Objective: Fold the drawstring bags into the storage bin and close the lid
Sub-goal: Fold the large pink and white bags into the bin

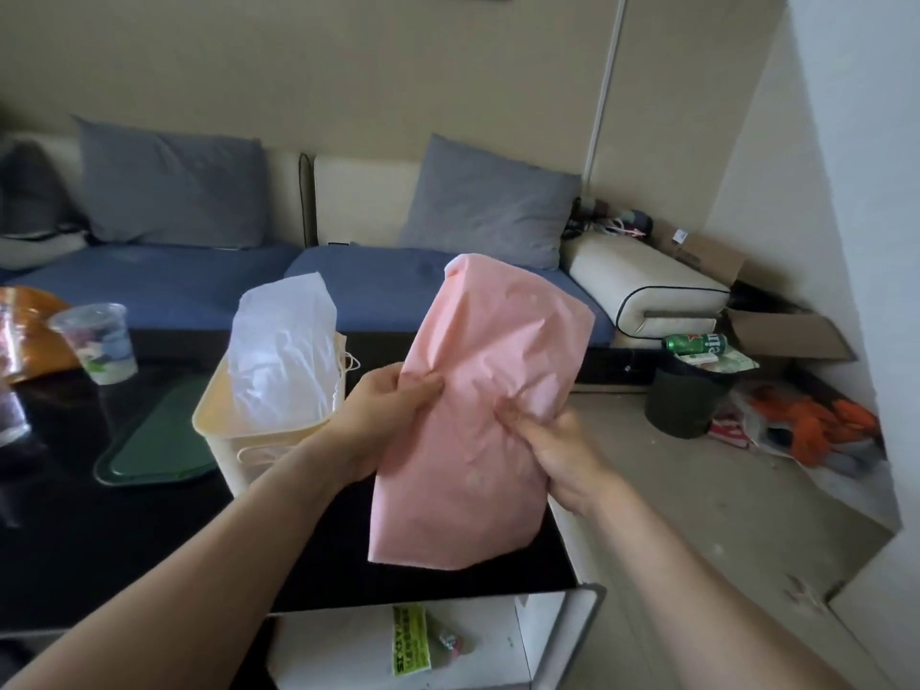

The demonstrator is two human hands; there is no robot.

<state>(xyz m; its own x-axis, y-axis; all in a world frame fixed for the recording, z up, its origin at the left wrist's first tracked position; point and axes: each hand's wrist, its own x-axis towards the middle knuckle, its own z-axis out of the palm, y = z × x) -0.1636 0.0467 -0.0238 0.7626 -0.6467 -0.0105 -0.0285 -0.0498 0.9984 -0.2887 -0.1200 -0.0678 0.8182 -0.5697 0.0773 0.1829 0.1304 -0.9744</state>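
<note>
A pink drawstring bag (478,415) hangs folded in the air over the black table's right end. My left hand (383,420) pinches its left edge at mid height. My right hand (552,450) grips its right side, fingers curled into the fabric. Left of the bag a cream storage bin (234,430) stands open on the table, with a white bag (284,351) sticking up out of it and white strings hanging over its rim. A green lid (154,440) lies flat on the table just left of the bin.
A plastic cup (97,343) and an orange bag (35,331) stand at the black table's (124,550) far left. Behind is a blue sofa (388,286) with grey pillows. A dark waste bin (689,395) with a green can and floor clutter lie right.
</note>
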